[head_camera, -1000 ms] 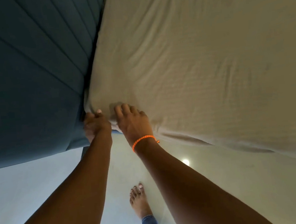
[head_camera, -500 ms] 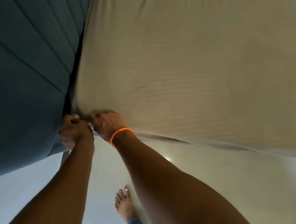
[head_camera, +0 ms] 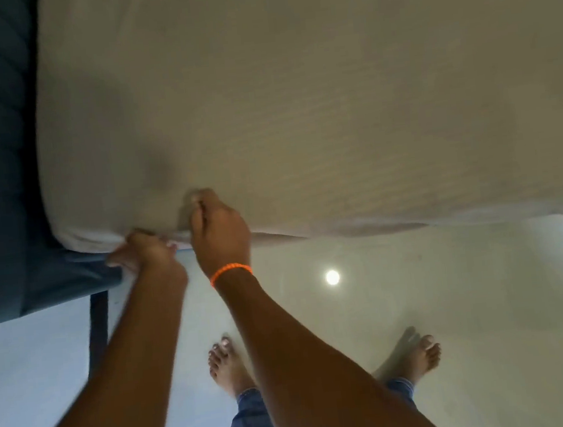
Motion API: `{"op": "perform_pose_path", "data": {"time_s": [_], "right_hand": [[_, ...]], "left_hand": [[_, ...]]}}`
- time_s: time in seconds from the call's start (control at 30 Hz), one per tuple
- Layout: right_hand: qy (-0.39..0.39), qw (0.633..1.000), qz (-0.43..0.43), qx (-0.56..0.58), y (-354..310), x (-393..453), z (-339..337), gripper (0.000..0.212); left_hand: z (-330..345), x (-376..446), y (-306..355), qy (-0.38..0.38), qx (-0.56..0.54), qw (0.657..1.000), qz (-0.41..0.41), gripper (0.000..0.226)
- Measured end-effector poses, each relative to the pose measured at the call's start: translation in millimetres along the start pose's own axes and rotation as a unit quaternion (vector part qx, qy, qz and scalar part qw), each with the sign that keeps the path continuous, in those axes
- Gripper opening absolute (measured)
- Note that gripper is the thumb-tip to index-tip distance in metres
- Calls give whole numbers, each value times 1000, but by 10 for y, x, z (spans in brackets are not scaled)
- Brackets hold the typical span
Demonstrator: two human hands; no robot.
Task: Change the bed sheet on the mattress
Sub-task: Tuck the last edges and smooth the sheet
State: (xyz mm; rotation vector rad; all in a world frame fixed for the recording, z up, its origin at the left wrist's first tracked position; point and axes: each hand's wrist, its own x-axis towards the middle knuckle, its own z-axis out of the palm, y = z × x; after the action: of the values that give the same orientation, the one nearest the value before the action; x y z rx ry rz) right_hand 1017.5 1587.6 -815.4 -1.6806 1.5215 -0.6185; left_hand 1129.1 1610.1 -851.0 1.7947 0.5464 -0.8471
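at sheet (head_camera: pixel 297 108) edge, both hands pinching

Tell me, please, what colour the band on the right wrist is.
Bright orange band, clearest in the head view.

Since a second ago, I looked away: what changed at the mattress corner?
The right hand went from lying flat on the beige sheet to pinching a fold of it, further along the edge from the corner. The left hand still grips the sheet's edge near the corner. A second bare foot has come into view. The sheet still covers the mattress.
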Motion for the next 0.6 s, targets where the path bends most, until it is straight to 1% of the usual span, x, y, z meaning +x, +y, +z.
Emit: {"op": "perform_pose_path", "data": {"time_s": [0.07,0.13,0.17,0.2,0.23,0.27,0.3,0.33,0.37,0.4,0.43,0.47,0.5,0.57,0.6], "right_hand": [[75,997,13,-5,417,-235,-430,18],[130,991,3,-12,919,-437,-879,19],[145,989,15,-6,1170,-488,-1110,19],[157,986,47,14,1424,-500,-1312,20],[173,979,98,49,1627,-477,-1509,20],[207,960,159,99,1874,-438,-1702,21],[247,930,220,160,2081,-370,-1870,21],[276,889,283,231,2304,-295,-2032,20],[282,831,349,329,2410,-215,-2151,18],[278,764,387,435,2486,-138,-2227,15],[279,710,407,502,2535,-57,-2286,12],[279,682,417,533,2530,25,-2304,9],[278,666,432,542,2516,125,-2287,13],[278,658,460,527,2457,276,-2217,25],[281,655,479,513,2421,351,-2223,31]], "left_hand": [[325,-590,-493,-72,-37,996,-34,28],[679,-1149,-971,-133,-16,988,-76,30],[838,-1388,-1197,-166,-3,981,-105,30],[950,-1537,-1378,-194,6,971,-136,29],[1055,-1664,-1513,-221,2,961,-166,28],[1159,-1782,-1649,-237,-5,953,-188,27],[1244,-1843,-1723,-240,-15,949,-202,27],[1352,-1894,-1788,-229,-28,951,-207,27],[1438,-1887,-1810,-206,-34,955,-210,28],[1521,-1852,-1827,-172,-31,962,-208,31],[1618,-1826,-1843,-141,-33,966,-212,34],[1681,-1836,-1816,-121,-47,967,-218,35],[1763,-1871,-1808,-106,-67,968,-217,35],[1876,-1901,-1807,-98,-127,963,-217,37],[1955,-1934,-1801,-92,-157,955,-236,48]]}}
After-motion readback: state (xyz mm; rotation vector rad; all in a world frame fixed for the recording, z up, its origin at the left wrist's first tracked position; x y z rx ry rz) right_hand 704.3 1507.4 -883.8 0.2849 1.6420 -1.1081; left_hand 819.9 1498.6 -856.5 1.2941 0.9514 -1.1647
